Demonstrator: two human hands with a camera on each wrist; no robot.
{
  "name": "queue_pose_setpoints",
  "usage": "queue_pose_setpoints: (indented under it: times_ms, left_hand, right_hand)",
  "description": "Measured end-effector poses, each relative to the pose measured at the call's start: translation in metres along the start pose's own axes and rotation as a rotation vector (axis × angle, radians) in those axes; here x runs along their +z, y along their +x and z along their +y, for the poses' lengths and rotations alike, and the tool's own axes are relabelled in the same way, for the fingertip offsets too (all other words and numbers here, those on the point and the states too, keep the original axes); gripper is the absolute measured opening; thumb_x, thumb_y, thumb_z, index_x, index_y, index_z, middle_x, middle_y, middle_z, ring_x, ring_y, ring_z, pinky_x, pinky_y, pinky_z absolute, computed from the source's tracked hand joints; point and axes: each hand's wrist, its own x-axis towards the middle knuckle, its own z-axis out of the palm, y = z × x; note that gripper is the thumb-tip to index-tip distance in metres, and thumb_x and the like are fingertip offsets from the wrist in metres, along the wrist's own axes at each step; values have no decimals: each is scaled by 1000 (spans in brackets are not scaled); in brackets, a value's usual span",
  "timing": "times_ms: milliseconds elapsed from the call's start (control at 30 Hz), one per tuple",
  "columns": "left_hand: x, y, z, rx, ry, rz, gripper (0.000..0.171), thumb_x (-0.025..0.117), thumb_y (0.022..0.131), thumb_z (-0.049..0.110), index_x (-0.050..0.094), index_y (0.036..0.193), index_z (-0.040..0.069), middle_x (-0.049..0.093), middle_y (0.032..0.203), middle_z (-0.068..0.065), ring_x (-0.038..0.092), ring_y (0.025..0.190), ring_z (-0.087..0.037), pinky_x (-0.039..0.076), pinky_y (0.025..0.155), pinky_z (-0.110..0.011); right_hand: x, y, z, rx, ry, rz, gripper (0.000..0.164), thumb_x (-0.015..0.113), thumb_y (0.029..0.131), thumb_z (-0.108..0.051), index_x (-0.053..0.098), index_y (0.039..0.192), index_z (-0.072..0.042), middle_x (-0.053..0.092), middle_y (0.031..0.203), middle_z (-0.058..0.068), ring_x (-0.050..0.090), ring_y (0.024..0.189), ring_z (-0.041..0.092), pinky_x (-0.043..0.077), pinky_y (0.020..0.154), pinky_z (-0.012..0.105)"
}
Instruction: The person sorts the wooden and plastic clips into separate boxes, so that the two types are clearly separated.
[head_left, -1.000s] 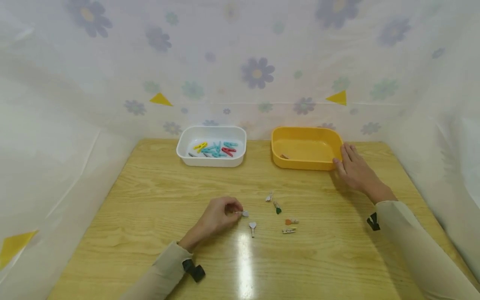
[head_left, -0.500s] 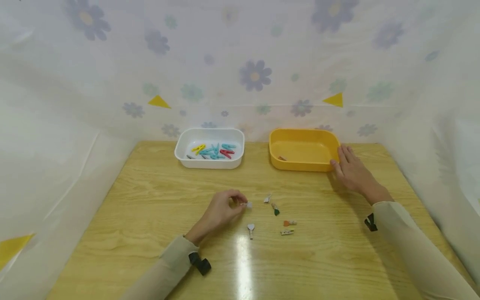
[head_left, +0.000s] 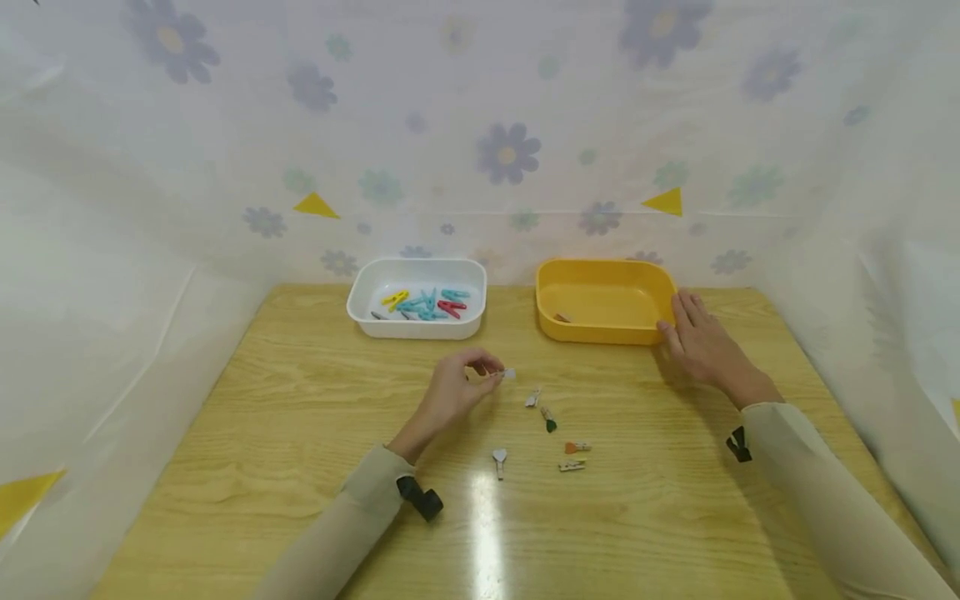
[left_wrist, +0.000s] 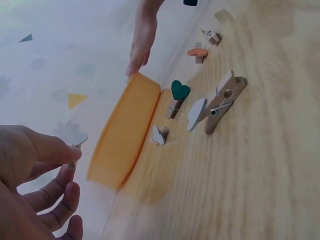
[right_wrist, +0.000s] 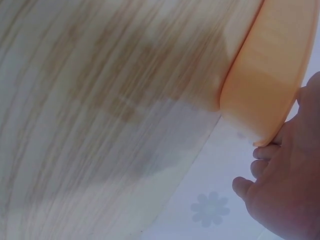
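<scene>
In the head view my left hand [head_left: 455, 390] is raised over the middle of the table. Its thumb and finger pinch a small wooden clothespin [left_wrist: 75, 150] with a pale, rounded decoration. My right hand [head_left: 703, 346] rests against the right end of the yellow bin [head_left: 607, 335], its fingers along the outer side and the thumb by the front corner. On the table lie a white-heart clothespin [head_left: 499, 461], a green-heart clothespin [head_left: 549, 419], an orange-topped clothespin [head_left: 576, 447], a pale clothespin [head_left: 532, 398] and one with a yellow bit [head_left: 572, 466].
A white bin [head_left: 416, 330] stands at the back left, holding several plastic clothespins in blue, red and yellow. One small wooden piece [head_left: 562, 317] lies inside the yellow bin. A flowered curtain [head_left: 450, 125] hangs behind the wooden table [head_left: 315, 400].
My left hand has lifted the clothespin and carried it away from me and slightly right, toward the yellow bin. My right hand stays at the bin's end. The head view has shifted slightly.
</scene>
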Motion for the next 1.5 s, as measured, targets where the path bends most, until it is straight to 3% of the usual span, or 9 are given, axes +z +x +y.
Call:
queue_pose_setpoints:
  times_ms: [233, 367, 600, 867, 1067, 1300, 1500]
  left_hand:
    - [2, 19, 6, -11, -16, 25, 6, 77, 93, 11, 76, 99, 11, 70, 92, 0, 65, 94, -27, 51, 78, -38]
    - [3, 31, 10, 4, -51, 43, 8, 77, 93, 10, 76, 100, 8, 71, 94, -3, 64, 94, -29, 52, 81, -44]
    - [8, 51, 15, 27, -79, 78, 7, 77, 93, 9, 77, 99, 6, 72, 93, -6, 63, 87, -22, 54, 83, -49]
    - [21, 70, 19, 47, -86, 86, 9, 77, 92, 8, 77, 101, 5, 74, 93, -7, 65, 84, -21, 55, 77, -36]
    - [34, 83, 19, 66, -135, 84, 8, 76, 93, 7, 76, 100, 2, 73, 94, -11, 66, 86, -25, 57, 81, -45]
    - [41, 98, 22, 30, -92, 94, 10, 75, 96, 14, 77, 103, 7, 73, 97, -6, 66, 88, -20, 52, 73, -24]
    - [43, 115, 20, 28, -66, 90, 11, 73, 98, 19, 76, 104, 10, 71, 99, -3, 64, 90, -18, 52, 74, -24]
  right_hand:
    - [1, 1, 2, -5, -15, -2, 74, 17, 113, -42, -4, 157, 13, -13, 165, 32, -10, 152, 49, 3, 121, 65]
    - [1, 1, 2, -3, -20, 2, 74, 18, 113, -43, -3, 157, 13, -11, 165, 32, -7, 152, 50, 6, 120, 66]
    - [1, 1, 3, -5, -15, 14, 74, 19, 113, -43, -2, 158, 13, -10, 165, 31, -5, 152, 51, 7, 120, 67]
    - [1, 1, 3, -9, -10, 13, 75, 19, 113, -44, -1, 158, 13, -7, 165, 33, -5, 152, 51, 6, 120, 67]
    - [1, 1, 3, -12, -10, 19, 74, 19, 113, -43, -1, 157, 13, -6, 165, 34, -7, 152, 50, 7, 119, 68]
    - [3, 2, 3, 0, -20, 23, 75, 19, 113, -45, -1, 158, 12, -6, 166, 32, -6, 153, 49, 7, 120, 66]
    - [2, 2, 4, 2, -14, 22, 75, 19, 113, -45, -1, 158, 12, -6, 166, 32, -3, 152, 50, 7, 120, 67]
